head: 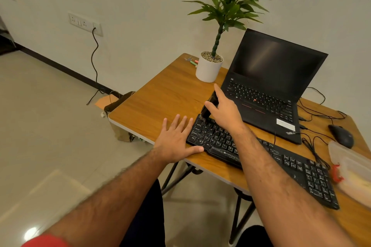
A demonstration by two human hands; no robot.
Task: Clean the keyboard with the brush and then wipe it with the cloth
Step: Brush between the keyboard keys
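A black keyboard (289, 163) lies diagonally along the front edge of the wooden table (160, 98). My right hand (224, 108) grips a black brush (208, 106), its index finger stretched along the handle. The bristles sit on the keyboard's far left corner. My left hand (176, 140) lies flat on the table with fingers spread, its thumb pressed against the keyboard's left end. No cloth is plainly visible.
An open black laptop (269, 86) stands behind the keyboard. A potted plant (209, 66) is at the back, a black mouse (341, 135) with tangled cables to the right, and a clear plastic container (351, 168) at the right edge.
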